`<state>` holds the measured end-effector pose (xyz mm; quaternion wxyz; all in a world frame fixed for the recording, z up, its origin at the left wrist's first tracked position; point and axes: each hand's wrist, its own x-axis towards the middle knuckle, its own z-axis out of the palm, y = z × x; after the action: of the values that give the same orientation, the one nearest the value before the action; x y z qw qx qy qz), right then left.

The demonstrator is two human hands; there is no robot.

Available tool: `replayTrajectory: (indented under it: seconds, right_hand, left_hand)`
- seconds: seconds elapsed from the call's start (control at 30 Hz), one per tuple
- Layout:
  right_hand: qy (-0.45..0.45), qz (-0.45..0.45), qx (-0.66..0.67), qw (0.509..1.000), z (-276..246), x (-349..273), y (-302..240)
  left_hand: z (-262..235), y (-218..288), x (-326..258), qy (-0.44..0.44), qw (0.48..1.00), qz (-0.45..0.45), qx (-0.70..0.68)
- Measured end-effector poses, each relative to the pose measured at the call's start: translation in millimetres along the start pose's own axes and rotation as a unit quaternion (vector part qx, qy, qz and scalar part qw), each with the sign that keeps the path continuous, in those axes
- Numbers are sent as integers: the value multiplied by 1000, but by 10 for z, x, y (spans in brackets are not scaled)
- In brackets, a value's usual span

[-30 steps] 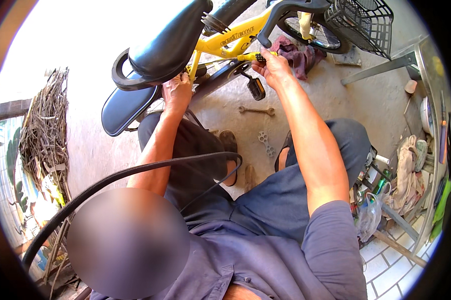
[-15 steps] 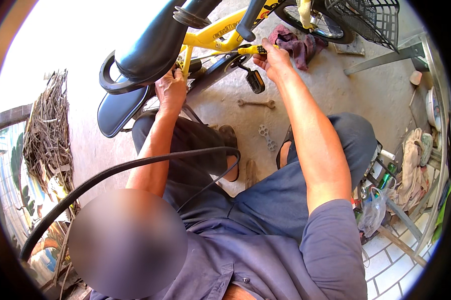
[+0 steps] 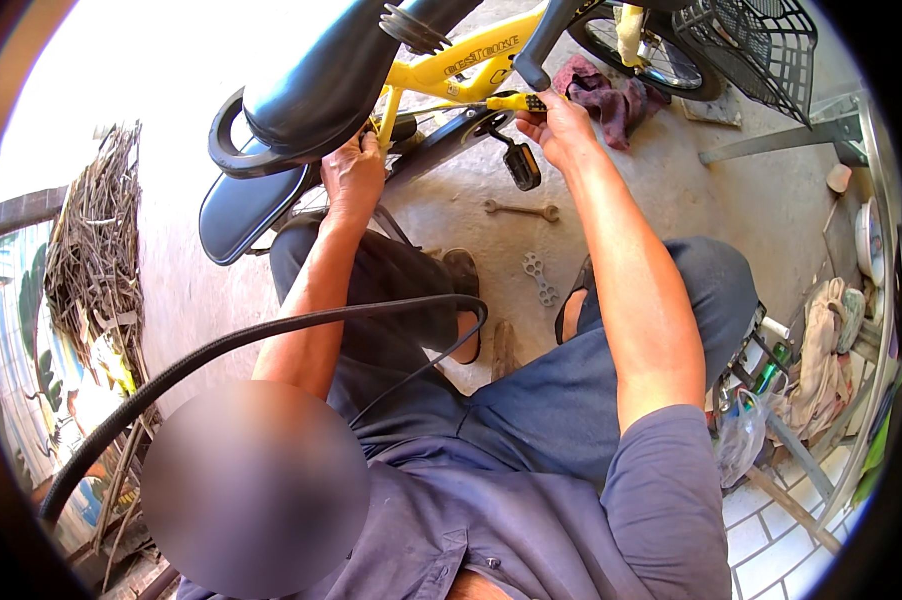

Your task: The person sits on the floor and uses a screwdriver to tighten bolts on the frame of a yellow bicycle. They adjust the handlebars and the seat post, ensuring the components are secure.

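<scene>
Below the saddle (image 3: 316,100), the left hand (image 3: 354,180) curls, hold unclear; the half-closed right hand (image 3: 563,128) grips a yellow-handled tool (image 3: 516,102).

One left hand (image 3: 353,182) and one right hand (image 3: 563,130) are at one yellow bicycle (image 3: 421,76); one yellow-and-black tool (image 3: 516,102) is in the right. Nearer the body than the hands: one visible pedal (image 3: 522,167), two wrenches (image 3: 522,210). Beyond the right hand: one maroon cloth (image 3: 608,100), one basket (image 3: 756,50).
</scene>
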<state>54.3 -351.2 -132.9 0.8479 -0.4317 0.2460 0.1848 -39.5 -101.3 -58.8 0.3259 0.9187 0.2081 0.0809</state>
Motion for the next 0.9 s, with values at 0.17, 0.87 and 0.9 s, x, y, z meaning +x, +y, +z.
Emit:
replayTrajectory:
  seconds: [0.17, 0.87, 0.9]
  right_hand:
    - [0, 14, -9, 1000, -10, -32, -22]
    - [-13, 14, -2, 1000, 106, -104, -51]
    - [-9, 10, -11, 1000, 97, -102, -59]
  left_hand:
    - [10, 2, -13, -2, 1000, -5, -1]
    - [194, -542, 39, 128, 949, 224, 182]
    - [186, -500, 25, 92, 963, 188, 167]
